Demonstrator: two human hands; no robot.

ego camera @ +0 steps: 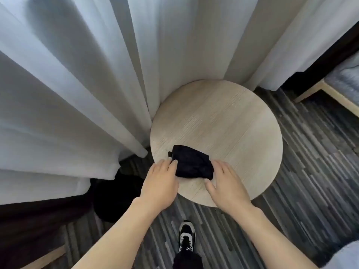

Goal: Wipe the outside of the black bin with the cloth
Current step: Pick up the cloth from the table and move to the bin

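Note:
A dark, folded cloth [191,162] lies near the front edge of a round, pale wooden table [223,121]. My left hand [160,183] touches the cloth's left side with its fingertips. My right hand [225,183] rests against the cloth's right side, fingers spread, thumb on the tabletop. Neither hand has lifted the cloth. The black bin [114,199] stands on the floor left of the table, below the curtain, partly hidden by my left forearm.
White curtains [77,84] hang behind and left of the table, touching its back edge. A striped grey carpet [303,171] covers the floor. A chair with a wooden frame [334,92] stands at right. My shoe [186,237] is below the table.

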